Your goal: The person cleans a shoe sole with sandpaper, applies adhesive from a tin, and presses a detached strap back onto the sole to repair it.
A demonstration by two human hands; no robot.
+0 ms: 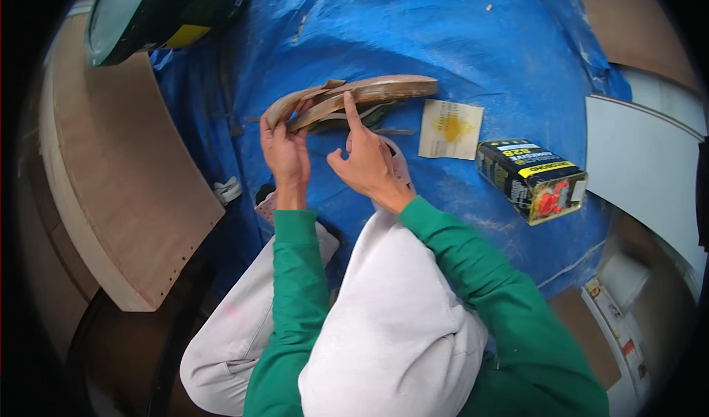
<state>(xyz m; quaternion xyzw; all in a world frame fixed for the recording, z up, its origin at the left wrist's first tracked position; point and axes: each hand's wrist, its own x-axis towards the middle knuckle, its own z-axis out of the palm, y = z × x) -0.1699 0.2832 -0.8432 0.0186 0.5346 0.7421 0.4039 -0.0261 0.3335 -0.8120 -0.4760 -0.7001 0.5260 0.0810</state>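
What looks like a brown-soled sandal (391, 87) is raised over the blue sheet, its bottom layers split apart at the left end. Some dark green material shows under it. My left hand (286, 153) is closed on the split end, with fingers between the layers. The index finger of my right hand (369, 162) is stretched out against the edge of the lower layer. Its thumb stands apart, the other fingers are partly curled, and nothing is gripped. To the right, a paper square (464, 142) carries a yellow smear. Beyond it lies a black and yellow adhesive tin (526, 164) with a red cap.
A blue tarpaulin (354, 33) covers the floor. Curved wooden panels (125, 166) stand at the left, below a dark green tub (199, 11). White boards (642, 173) line the right side. My bent knees are close beneath my hands.
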